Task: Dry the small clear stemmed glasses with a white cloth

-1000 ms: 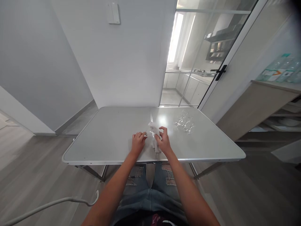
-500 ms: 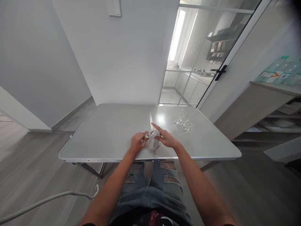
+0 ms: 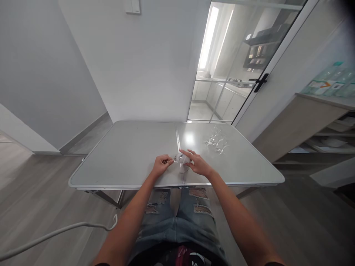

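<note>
A small white, partly see-through item [image 3: 183,159], possibly a plastic bag, is held just above the table near the centre seam. My right hand [image 3: 197,162] grips it from the right, with the fingers curved over its top and the thumb lower down. My left hand [image 3: 162,164] is closed in a pinch at the item's left side. Something small and brownish shows between its fingers, too small to name. Farther right lies a loose heap of clear, shiny, thin curled pieces [image 3: 216,141], untouched by either hand.
The grey folding table [image 3: 124,155] has a metal-edged seam down its middle. A wall stands behind it, with a glazed door [image 3: 219,88] at the back right. Plastic bottles [image 3: 327,83] stand on a wooden shelf unit [image 3: 294,125] at right. A white hose [image 3: 69,226] runs at lower left.
My left hand has drawn slightly left, and brownish matter now shows in its fingers. My right hand's fingers have curled farther over the white item. The view has shifted slightly.
</note>
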The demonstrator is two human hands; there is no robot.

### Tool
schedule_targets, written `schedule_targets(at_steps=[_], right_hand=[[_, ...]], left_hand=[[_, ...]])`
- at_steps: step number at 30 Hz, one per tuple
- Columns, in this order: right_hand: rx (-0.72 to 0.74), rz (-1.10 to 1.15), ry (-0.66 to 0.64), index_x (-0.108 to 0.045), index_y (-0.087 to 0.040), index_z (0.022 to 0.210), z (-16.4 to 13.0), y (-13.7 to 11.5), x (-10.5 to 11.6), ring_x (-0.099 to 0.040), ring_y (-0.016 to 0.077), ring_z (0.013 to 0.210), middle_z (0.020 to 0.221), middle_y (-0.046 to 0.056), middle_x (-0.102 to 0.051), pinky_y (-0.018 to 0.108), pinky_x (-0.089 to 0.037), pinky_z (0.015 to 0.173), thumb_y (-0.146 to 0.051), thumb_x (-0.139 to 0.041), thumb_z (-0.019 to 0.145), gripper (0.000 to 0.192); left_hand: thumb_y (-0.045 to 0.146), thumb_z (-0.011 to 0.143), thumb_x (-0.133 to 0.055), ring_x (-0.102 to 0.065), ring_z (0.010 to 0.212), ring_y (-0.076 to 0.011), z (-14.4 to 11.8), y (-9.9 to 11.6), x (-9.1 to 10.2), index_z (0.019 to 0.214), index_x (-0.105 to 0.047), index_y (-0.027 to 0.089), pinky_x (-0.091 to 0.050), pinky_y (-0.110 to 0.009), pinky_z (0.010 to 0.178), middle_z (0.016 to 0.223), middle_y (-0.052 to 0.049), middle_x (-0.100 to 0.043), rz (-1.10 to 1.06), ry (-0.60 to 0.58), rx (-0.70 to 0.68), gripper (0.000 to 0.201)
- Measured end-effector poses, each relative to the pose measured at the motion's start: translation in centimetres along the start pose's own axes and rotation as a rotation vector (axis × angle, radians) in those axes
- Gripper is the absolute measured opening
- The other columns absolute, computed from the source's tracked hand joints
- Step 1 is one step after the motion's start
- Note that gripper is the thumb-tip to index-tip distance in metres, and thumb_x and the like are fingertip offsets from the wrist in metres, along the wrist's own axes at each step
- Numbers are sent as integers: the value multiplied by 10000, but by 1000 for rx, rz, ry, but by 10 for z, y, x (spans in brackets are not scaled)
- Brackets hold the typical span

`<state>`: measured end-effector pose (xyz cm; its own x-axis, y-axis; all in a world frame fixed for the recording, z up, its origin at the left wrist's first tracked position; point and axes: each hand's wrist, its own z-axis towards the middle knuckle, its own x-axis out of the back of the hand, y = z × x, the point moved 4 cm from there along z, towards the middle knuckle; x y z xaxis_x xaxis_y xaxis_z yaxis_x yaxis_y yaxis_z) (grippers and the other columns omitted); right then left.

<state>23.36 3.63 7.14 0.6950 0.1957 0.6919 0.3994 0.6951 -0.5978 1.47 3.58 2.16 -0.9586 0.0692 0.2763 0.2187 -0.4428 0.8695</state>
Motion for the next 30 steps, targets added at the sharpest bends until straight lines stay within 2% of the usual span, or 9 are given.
schedule_targets(at_steps=[3, 6, 8, 10, 14, 19, 25, 27, 30], right_hand=[[111, -108, -21, -450, -348, 1504, -6, 3, -2, -632, 211, 864, 956, 2, -711, 573, -344, 1171, -238, -522, 950, 569], [-38, 33, 170, -498, -275, 1464, -7, 10, -3, -615, 201, 791, 858, 11, -687, 468, -525, 964, -322, -588, 928, 546], [-213, 225, 303, -450, -233, 1485, -7, 13, -6, -573, 171, 660, 791, 0, -663, 342, -549, 710, -389, -623, 902, 628], [-355, 408, 393, -403, -202, 1503, -6, 12, -12, -509, 142, 558, 698, -29, -619, 265, -470, 555, -435, -648, 869, 719], [-461, 569, 513, -442, -167, 1457, -5, 3, -20, -502, 138, 556, 652, -38, -590, 238, -430, 531, -455, -671, 824, 733], [-245, 311, 225, -349, -241, 1555, -4, -4, -12, -591, 175, 717, 800, -10, -663, 306, -523, 721, -365, -716, 821, 830], [-12, -67, 28, -492, -369, 1479, -10, 17, -1, -533, 289, 1227, 1076, 54, -700, 458, -500, 998, -266, -720, 827, 699], [-27, -44, 53, -539, -349, 1448, -10, 20, -2, -577, 273, 1126, 1076, 61, -696, 426, -529, 942, -288, -740, 816, 666], [-165, 96, 227, -582, -279, 1410, -8, 15, 0, -590, 193, 786, 927, 35, -683, 353, -548, 786, -356, -756, 801, 638]], left_hand=[[533, 867, -673, -375, 496, -71, 2, -8, -2, 979, -709, 148, -305, -218, 482, 641, 31, -519, -166, -50, 126, 403], [491, 841, -716, -514, 610, -91, 2, -6, -3, 1284, -569, 217, -398, -201, 520, 906, -16, -630, -93, 26, 71, 542], [414, 848, -719, -605, 822, -136, 1, 2, -6, 1250, -567, 236, -489, -228, 643, 1101, -65, -630, 72, 40, -50, 466], [306, 882, -671, -617, 951, -166, -1, 8, -13, 1136, -615, 225, -521, -269, 771, 1115, -76, -635, 249, -7, -169, 272], [158, 889, -590, -626, 895, -176, -5, 10, -18, 1013, -667, 214, -501, -289, 793, 954, -63, -676, 505, -12, -252, 156], [302, 933, -612, -583, 689, -142, -7, 6, -12, 893, -714, 189, -450, -261, 690, 733, -23, -665, 432, 9, -191, 157], [439, 932, -616, -521, 570, -102, -8, 6, -12, 841, -743, 139, -389, -229, 585, 614, 9, -625, 180, -171, -58, 339], [436, 934, -615, -543, 594, -111, -7, 7, -12, 831, -741, 147, -413, -238, 605, 640, 3, -642, 209, -160, -70, 332], [401, 920, -648, -621, 762, -159, -6, 12, -9, 938, -738, 191, -487, -286, 744, 794, -34, -705, 343, -11, -179, 229]])
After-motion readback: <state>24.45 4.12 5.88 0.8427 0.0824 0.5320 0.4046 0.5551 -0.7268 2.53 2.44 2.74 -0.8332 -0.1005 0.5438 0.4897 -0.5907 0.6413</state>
